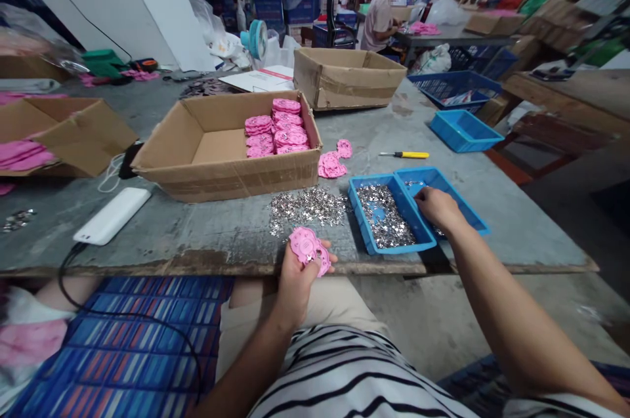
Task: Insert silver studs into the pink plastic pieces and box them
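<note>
My left hand [298, 280] is wrapped round a pink piece [306, 245] with cut-out shapes, held over the table's front edge. My right hand [437, 207] reaches into the right blue tray [467, 211], its fingers curled together over small metal parts; whatever they pinch is too small to make out. Left of it, a second blue tray [361, 221] holds many small silver parts. A loose heap of silver parts [310, 206] lies on the table beyond my left hand. Behind the heap, a few pink pieces [332, 165] lie beside the cardboard box.
An open cardboard box [221, 178] holds stacked pink pieces [290, 136]. Another box [344, 86] stands behind it. A yellow-handled tool [413, 155] lies behind the trays. A white power bank [113, 214] with a black cable is at left. A person [381, 18] sits farther back.
</note>
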Motion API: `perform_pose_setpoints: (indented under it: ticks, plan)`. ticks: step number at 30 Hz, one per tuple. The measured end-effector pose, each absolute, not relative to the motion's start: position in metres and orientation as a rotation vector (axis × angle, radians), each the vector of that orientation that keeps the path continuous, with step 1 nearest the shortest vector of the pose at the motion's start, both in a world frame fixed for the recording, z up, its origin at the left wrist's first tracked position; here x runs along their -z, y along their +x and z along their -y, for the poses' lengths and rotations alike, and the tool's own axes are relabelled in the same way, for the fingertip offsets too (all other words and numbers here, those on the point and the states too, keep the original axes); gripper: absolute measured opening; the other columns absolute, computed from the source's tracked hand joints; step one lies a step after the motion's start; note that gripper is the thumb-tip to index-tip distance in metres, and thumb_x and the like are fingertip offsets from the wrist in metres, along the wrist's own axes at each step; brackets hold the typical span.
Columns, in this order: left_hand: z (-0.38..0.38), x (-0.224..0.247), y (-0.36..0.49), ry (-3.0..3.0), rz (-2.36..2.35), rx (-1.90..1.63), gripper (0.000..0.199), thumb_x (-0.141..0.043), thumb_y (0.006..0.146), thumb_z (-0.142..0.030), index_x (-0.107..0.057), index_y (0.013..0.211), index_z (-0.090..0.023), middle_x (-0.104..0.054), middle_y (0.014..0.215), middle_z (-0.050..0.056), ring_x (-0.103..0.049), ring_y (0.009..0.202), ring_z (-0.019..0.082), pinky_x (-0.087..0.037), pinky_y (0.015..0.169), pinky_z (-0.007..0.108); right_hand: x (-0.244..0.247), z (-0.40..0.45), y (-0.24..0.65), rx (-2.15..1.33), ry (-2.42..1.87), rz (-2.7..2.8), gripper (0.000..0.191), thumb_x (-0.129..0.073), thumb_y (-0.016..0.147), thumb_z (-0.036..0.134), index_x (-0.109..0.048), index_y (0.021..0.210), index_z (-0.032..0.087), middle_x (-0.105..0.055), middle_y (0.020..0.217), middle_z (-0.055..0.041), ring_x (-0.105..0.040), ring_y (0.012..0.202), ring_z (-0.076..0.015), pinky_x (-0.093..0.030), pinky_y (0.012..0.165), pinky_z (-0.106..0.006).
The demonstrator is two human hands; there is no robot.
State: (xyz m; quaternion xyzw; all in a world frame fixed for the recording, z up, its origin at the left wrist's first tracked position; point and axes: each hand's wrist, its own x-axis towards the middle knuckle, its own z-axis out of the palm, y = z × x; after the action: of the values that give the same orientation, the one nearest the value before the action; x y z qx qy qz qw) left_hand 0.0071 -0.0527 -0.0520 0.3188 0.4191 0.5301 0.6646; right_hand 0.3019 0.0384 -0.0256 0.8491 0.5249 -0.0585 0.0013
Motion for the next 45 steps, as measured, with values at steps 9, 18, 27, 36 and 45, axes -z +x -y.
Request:
perform_pose_setpoints:
  ticks: [9,18,27,36,45]
  plan:
    - [0.054,0.054,0.001,0.713,-0.955,-1.215,0.037,-0.063,0.070,-0.018,-0.048,0.104,-0.020,-0.068,0.093,0.003,-0.067,0.075,0.016,-0.052,0.063,0.027,0.021,-0.036,0.303,0.184,2.812,-1.656,0.016,-0.056,0.077,0.023,-0.071,0.080,0.019,-0.072,0.082,-0.0120,-0.066,0.084,-0.0266,-0.043,0.066,-0.030]
    - [0.053,0.047,0.001,0.665,-0.960,-1.218,0.035,-0.064,0.067,-0.019,-0.050,0.100,-0.018,-0.070,0.088,0.004,-0.066,0.069,0.016,-0.050,0.059,0.025,-0.005,-0.027,0.282,0.549,3.416,-1.699,0.011,-0.058,0.074,0.019,-0.054,0.063,0.020,-0.061,0.065,-0.0041,-0.052,0.059,-0.0165,-0.037,0.058,-0.029]
    - [0.048,0.044,0.013,0.673,-1.015,-1.265,0.039,-0.070,0.065,-0.024,-0.049,0.097,-0.018,-0.067,0.083,0.002,-0.063,0.065,0.014,-0.050,0.055,0.024,0.015,0.013,0.155,2.605,2.365,-2.128,0.033,-0.076,0.060,0.045,-0.058,0.063,0.018,-0.062,0.077,-0.0024,-0.040,0.053,-0.0074,-0.033,0.049,-0.023]
    - [0.046,0.057,0.013,0.607,-1.186,-1.386,0.047,-0.076,0.057,-0.025,-0.052,0.097,-0.018,-0.061,0.074,-0.004,-0.056,0.059,0.009,-0.047,0.054,0.021,0.038,0.030,0.116,3.017,2.253,-1.782,0.032,-0.080,0.056,0.040,-0.060,0.059,0.016,-0.056,0.094,-0.0024,-0.045,0.056,-0.0062,-0.037,0.051,-0.023]
    - [0.045,0.060,0.011,0.711,-1.408,-1.410,0.038,-0.070,0.058,-0.022,-0.054,0.093,-0.018,-0.060,0.073,-0.003,-0.056,0.059,0.011,-0.046,0.057,0.023,0.052,0.035,0.108,2.848,2.387,-2.004,0.021,-0.071,0.067,0.034,-0.059,0.059,0.019,-0.057,0.097,-0.0065,-0.053,0.077,-0.0164,-0.045,0.060,-0.028]
